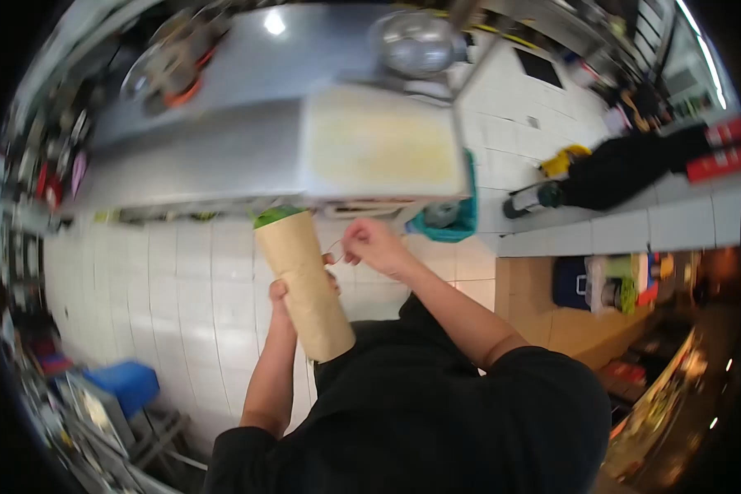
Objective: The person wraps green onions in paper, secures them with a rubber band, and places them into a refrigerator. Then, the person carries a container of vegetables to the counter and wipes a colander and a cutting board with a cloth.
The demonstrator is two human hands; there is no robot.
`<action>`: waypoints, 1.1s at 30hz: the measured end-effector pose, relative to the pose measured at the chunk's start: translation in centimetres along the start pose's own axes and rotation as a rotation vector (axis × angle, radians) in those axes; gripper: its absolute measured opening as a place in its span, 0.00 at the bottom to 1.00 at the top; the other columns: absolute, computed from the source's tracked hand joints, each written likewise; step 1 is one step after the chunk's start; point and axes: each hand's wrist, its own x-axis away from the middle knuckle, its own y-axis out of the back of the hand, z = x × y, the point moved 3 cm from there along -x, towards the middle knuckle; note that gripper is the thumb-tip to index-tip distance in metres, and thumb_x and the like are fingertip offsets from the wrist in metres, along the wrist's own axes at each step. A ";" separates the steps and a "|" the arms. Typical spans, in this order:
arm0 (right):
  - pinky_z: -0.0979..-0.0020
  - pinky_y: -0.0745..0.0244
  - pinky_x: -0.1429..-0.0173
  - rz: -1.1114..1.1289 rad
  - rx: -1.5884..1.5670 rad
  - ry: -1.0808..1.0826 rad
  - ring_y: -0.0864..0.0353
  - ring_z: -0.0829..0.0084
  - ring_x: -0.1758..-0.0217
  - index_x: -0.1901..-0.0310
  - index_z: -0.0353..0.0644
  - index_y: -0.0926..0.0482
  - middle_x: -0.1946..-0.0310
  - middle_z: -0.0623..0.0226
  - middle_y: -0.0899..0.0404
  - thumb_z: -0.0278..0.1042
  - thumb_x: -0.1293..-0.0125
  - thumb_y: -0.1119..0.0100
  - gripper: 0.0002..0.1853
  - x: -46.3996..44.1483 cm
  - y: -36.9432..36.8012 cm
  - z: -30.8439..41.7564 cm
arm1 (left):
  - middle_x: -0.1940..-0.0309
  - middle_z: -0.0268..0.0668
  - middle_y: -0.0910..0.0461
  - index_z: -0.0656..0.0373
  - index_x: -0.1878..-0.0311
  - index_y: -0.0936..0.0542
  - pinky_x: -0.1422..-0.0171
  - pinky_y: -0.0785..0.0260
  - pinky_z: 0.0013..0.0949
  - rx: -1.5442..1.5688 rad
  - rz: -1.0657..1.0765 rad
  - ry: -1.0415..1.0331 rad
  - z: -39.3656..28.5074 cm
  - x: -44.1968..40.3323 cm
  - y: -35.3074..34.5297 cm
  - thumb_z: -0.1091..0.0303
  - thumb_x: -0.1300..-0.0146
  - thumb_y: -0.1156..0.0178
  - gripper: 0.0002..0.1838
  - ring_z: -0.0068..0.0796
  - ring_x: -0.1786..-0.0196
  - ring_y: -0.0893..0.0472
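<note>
A brown paper roll (300, 280) with green leaves (275, 216) showing at its top end is held at a tilt in front of my body. My left hand (280, 292) wraps round its middle, the thumb on the near face and fingertips showing at the right side. Just right of the roll, my right hand (364, 243) is raised with its fingers curled together. A thin string-like loop (335, 247) shows between my right fingers and the roll; it is too fine to make out well.
Ahead stands a steel counter (214, 140) with a pale cutting board (378, 144) and a metal bowl (417, 43). A teal bin (467, 222) sits below the board's right end. A blue stool-like object (127, 385) is at lower left. Another person in black (626, 169) is at right.
</note>
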 end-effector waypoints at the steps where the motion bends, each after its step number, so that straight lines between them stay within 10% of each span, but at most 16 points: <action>1: 0.71 0.20 0.63 0.013 -0.024 0.008 0.15 0.74 0.66 0.58 0.35 0.23 0.69 0.63 0.17 0.27 0.28 0.39 0.05 0.7 2.1 -0.1 | 0.40 0.51 0.28 0.70 0.31 0.34 0.53 0.16 0.54 0.044 0.038 -0.040 0.9 -2.5 -2.0 0.42 0.55 0.25 0.55 0.51 0.54 0.15; 7: 0.68 0.20 0.65 -0.129 0.256 0.063 0.15 0.73 0.71 0.56 0.34 0.18 0.71 0.63 0.17 0.31 0.29 0.41 0.09 8.2 21.1 -0.8 | 0.43 0.48 0.27 0.67 0.31 0.33 0.59 0.16 0.58 -0.102 0.226 0.276 12.2 -18.0 -12.6 0.50 0.58 0.23 0.52 0.59 0.55 0.14; 11: 0.67 0.18 0.56 -0.327 -0.315 0.211 0.15 0.69 0.64 0.58 0.34 0.18 0.68 0.62 0.17 0.29 0.29 0.45 0.08 12.8 30.5 0.6 | 0.45 0.49 0.24 0.65 0.31 0.32 0.60 0.17 0.59 -0.218 0.320 0.487 16.9 -25.8 -14.8 0.54 0.59 0.23 0.50 0.61 0.54 0.14; 13: 0.65 0.18 0.51 -0.343 -1.078 0.252 0.18 0.68 0.65 0.58 0.35 0.18 0.69 0.64 0.20 0.32 0.28 0.44 0.09 14.2 35.1 2.3 | 0.45 0.49 0.20 0.65 0.31 0.30 0.53 0.17 0.58 -0.388 0.215 0.586 18.5 -28.6 -12.5 0.57 0.60 0.22 0.50 0.57 0.51 0.14; 15: 0.64 0.17 0.62 -0.253 -1.282 0.431 0.21 0.70 0.71 0.47 0.33 0.20 0.70 0.68 0.25 0.36 0.27 0.45 0.16 13.6 40.2 2.4 | 0.43 0.46 0.19 0.65 0.30 0.30 0.45 0.20 0.49 -0.494 0.226 0.599 19.7 -31.4 -14.0 0.59 0.60 0.22 0.50 0.49 0.47 0.15; 19: 0.66 0.22 0.72 0.061 -1.233 0.441 0.27 0.72 0.78 0.28 0.39 0.32 0.71 0.71 0.30 0.36 0.24 0.49 0.26 15.0 47.7 9.2 | 0.39 0.41 0.19 0.63 0.28 0.29 0.31 0.28 0.41 -0.800 0.292 0.559 19.8 -39.5 -19.4 0.61 0.58 0.21 0.50 0.37 0.37 0.20; 22: 0.71 0.28 0.78 -0.048 -0.591 0.250 0.32 0.75 0.86 0.15 0.61 0.54 0.70 0.70 0.30 0.37 0.19 0.54 0.35 14.8 49.3 17.5 | 0.39 0.43 0.20 0.64 0.29 0.28 0.32 0.27 0.40 -1.286 0.538 0.398 20.2 -45.7 -24.6 0.59 0.58 0.20 0.50 0.39 0.38 0.19; 25: 0.70 0.26 0.80 0.058 0.061 0.126 0.30 0.76 0.86 0.16 0.59 0.52 0.73 0.70 0.30 0.35 0.20 0.54 0.35 10.5 52.2 22.2 | 0.37 0.48 0.22 0.65 0.33 0.26 0.34 0.27 0.38 -1.572 0.655 0.183 22.0 -49.7 -28.3 0.59 0.59 0.22 0.46 0.41 0.41 0.18; 32: 0.77 0.29 0.77 0.008 -0.334 0.062 0.28 0.79 0.85 0.16 0.53 0.52 0.79 0.74 0.29 0.36 0.23 0.46 0.39 0.4 68.0 23.1 | 0.42 0.46 0.24 0.63 0.38 0.23 0.39 0.25 0.47 -1.999 0.448 0.233 22.9 -61.7 -30.5 0.54 0.58 0.24 0.42 0.54 0.44 0.18; 33: 0.76 0.28 0.75 0.035 -0.050 -0.057 0.28 0.81 0.83 0.20 0.54 0.36 0.79 0.74 0.28 0.40 0.22 0.45 0.30 -1.3 69.3 22.7 | 0.40 0.46 0.25 0.61 0.37 0.24 0.38 0.25 0.47 -2.088 0.452 0.356 23.7 -64.1 -30.6 0.55 0.58 0.23 0.43 0.55 0.43 0.19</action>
